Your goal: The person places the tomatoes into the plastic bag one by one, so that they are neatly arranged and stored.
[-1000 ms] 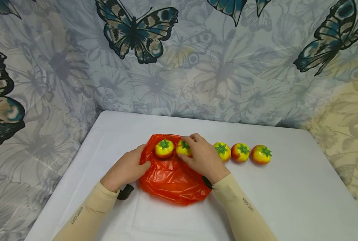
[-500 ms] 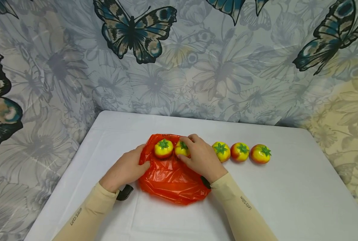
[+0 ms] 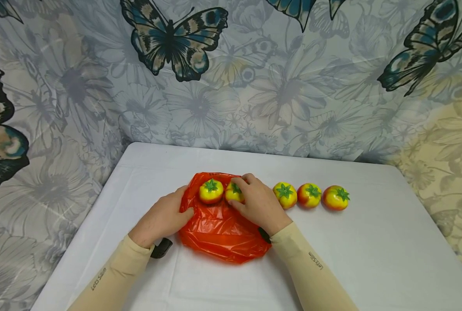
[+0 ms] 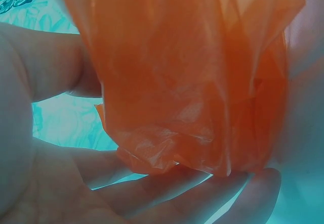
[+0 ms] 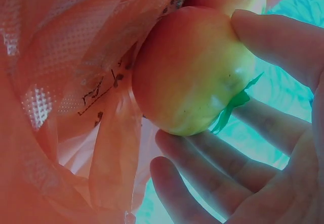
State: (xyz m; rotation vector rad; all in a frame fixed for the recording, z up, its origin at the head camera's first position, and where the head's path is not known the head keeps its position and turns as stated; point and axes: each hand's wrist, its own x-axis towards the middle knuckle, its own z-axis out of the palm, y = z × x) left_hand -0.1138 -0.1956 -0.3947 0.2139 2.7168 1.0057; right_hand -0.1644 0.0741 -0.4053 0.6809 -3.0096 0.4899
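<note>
A red plastic bag (image 3: 223,242) lies on the white table with its opening toward the far side. At its left edge my left hand (image 3: 162,218) holds the bag, thumb over the near side. The left wrist view has the bag's film (image 4: 177,82) between thumb and fingers. One red-and-yellow tomato (image 3: 211,191) with a green star-shaped calyx sits at the bag's mouth. Beside it, my right hand (image 3: 262,205) grips a second tomato (image 3: 234,193), partly hidden by the fingers. In the right wrist view, thumb and fingertips surround this tomato (image 5: 195,72) right at the bag's opening.
Three more tomatoes stand in a row right of my right hand: a near one (image 3: 285,195), a middle one (image 3: 309,195) and a far-right one (image 3: 336,198). The white table (image 3: 378,242) backs onto a butterfly-print cloth (image 3: 262,108).
</note>
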